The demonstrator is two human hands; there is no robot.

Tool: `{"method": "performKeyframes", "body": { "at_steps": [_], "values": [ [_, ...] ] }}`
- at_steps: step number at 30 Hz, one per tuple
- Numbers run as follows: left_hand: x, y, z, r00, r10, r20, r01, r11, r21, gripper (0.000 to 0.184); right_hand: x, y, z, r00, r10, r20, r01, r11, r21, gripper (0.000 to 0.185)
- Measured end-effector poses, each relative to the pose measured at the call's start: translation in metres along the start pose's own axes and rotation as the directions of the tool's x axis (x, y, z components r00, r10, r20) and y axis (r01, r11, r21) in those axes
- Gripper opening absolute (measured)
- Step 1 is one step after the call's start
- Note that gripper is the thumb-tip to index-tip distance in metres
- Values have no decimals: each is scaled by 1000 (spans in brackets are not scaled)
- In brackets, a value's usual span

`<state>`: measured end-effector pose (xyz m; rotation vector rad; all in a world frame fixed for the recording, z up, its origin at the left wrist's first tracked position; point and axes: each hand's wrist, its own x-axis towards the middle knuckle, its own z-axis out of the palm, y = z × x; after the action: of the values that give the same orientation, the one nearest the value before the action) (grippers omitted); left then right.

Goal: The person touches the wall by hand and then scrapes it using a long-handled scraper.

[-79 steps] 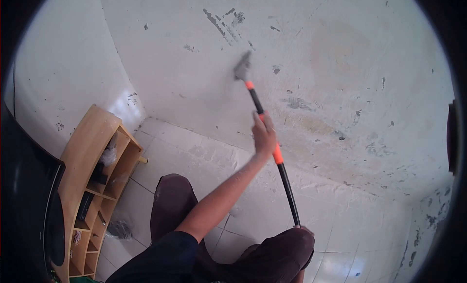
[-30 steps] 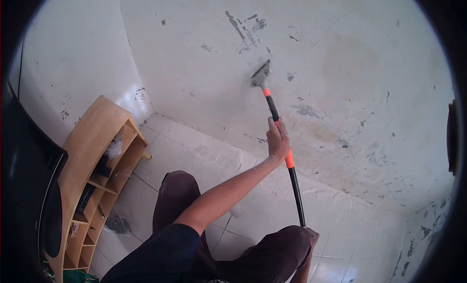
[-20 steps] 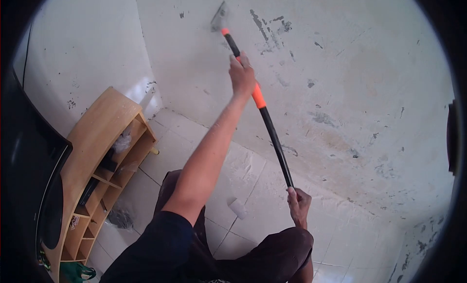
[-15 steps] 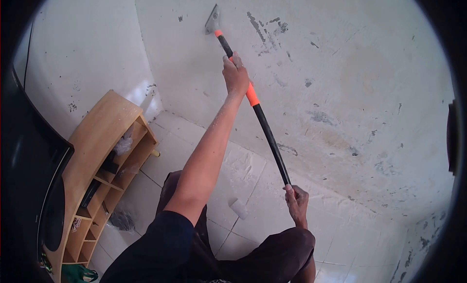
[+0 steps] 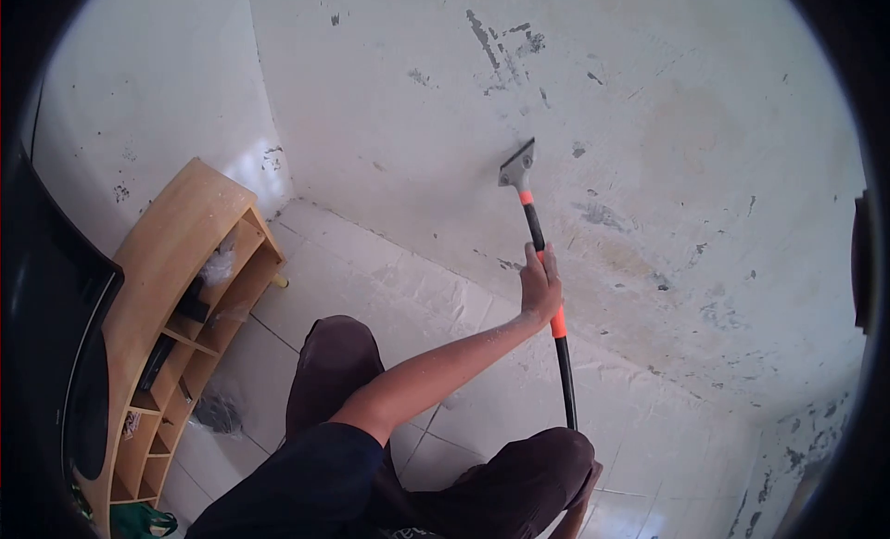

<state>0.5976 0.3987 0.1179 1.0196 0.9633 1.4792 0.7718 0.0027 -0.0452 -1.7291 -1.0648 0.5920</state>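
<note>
A long-handled scraper [image 5: 563, 377] with a black and orange handle slants up from my right knee. Its grey metal head [image 5: 518, 166] is at the patchy white wall [image 5: 389, 122], below the dark chipped marks. My left hand [image 5: 540, 284] is wrapped round the upper handle, near the orange grip. My right hand [image 5: 591, 481] is low beside my right knee, mostly hidden behind it; the handle's lower end also passes out of sight there, so the grip cannot be made out.
At the left stands a curved wooden shelf unit [image 5: 171, 252] with small items inside, beside a black screen [image 5: 56, 326]. A plastic-wrapped object [image 5: 218, 412] lies on the dusty tiled floor [image 5: 371, 279]. A green bag [image 5: 139, 520] is at the lower left.
The scraper head has come down and to the right from high on the wall, my left hand with it. My right hand has dropped from in front of the knee to behind it.
</note>
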Motion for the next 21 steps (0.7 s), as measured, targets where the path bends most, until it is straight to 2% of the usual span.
{"method": "performKeyframes", "body": {
  "at_steps": [2, 4, 5, 7, 8, 9, 12, 14, 16, 18, 21],
  "values": [
    [-5, 0, 2, 998, -60, 28, 61, 997, -36, 29, 4, 11, -5, 1000, 0, -11, 0, 999, -34, 56],
    [1, 1, 2, 999, -28, 21, 30, 996, -88, 29, 8, 21, -7, 1000, -1, -15, 0, 998, -63, 58],
    [11, 7, 1, 1000, -28, 15, 29, 995, -92, 29, 25, 0, 3, 999, 32, -31, -35, 995, -98, 58],
    [36, 19, -10, 992, 71, -107, -78, 995, -68, 30, 56, -46, 24, 997, 71, -43, -76, 989, -130, 59],
    [50, 26, -17, 991, 70, -115, -77, 995, -66, 30, 72, -63, 32, 996, 93, -4, -93, 991, -98, 56],
    [67, 35, -25, 980, 133, -145, -137, 990, -20, 30, 90, -77, 41, 993, 108, 37, -105, 992, -65, 54],
    [114, 50, -46, 934, 265, -239, -260, 964, 53, 31, 116, -108, 70, 996, 65, 58, -60, 995, -78, 50],
    [150, 51, -62, 859, 408, -308, -371, 912, 175, 33, 133, -132, 83, 996, 34, 88, -21, 991, -135, 49],
    [181, 72, -88, 870, 370, -326, -356, 929, 105, 35, 150, -165, 105, 992, -25, 121, 46, 985, -166, 49],
    [189, 113, -108, 921, 219, -322, -255, 964, -76, 34, 161, -195, 126, 991, -55, 121, 72, 988, -138, 48],
    [194, 120, -117, 916, 243, -320, -260, 966, -11, 34, 164, -204, 134, 981, -98, 170, 122, 983, -138, 54]
  ]
}}
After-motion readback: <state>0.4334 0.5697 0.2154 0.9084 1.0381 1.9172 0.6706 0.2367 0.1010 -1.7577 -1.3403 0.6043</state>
